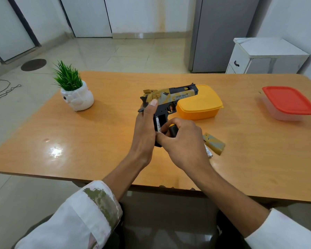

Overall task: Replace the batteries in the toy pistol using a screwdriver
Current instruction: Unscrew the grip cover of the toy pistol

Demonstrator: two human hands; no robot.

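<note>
**Sleeves rolled back, two hands are working at a toy pistol's open grip**

White sleeves (83, 218) are framing the bottom of the view as a seated person is reaching both forearms over a wooden table (79, 141). The left hand (144, 130) is wrapping its fingers round the handle of the toy pistol (171, 97) and holding it above the tabletop, barrel pointing right, thumb lying up along the rear of the tan and black body. One side of the handle is standing open, and a battery (158, 125) with a white label is sitting inside it. The right hand (185, 142) is curling its fingers round the black and yellow handle of a screwdriver (173, 130), its thumb touching the lower end of the open handle; the tool's tip is hidden. Just beside that hand, a tan cover (214, 143) is lying on the table with a loose battery (209, 152) against it. Behind the pistol a yellow container (199, 103) is resting; a red-lidded container (288, 101) is sitting far right, and a potted plant (77, 97) far left.
</note>
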